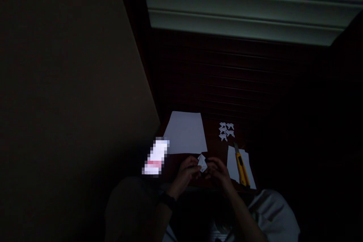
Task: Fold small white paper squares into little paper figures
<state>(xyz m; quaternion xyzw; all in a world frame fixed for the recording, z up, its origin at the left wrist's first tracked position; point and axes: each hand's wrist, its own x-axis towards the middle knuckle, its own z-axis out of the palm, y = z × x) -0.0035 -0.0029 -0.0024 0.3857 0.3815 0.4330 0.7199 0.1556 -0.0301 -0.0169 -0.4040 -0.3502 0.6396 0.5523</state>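
A small folded white paper [202, 162], pointed at the top, is held up at the table's near edge. My left hand [187, 169] grips it from the left, its thumb pressed on the lower front face. On the other side, the curled fingers of my right hand [219, 170] meet the paper's right edge; dim light partly hides their tips. Just beyond lies a large white sheet [185, 132]. To the right, a yellow box cutter [242, 168] with its blade out rests on smaller white sheets [232, 164].
Several small folded paper pieces [226, 131] sit in a cluster at the table's back right. A lit, pixelated phone-like screen [155, 157] is at the left. A wall [70, 83] rises on the left, and dark slatted panelling [215, 72] stands behind the table.
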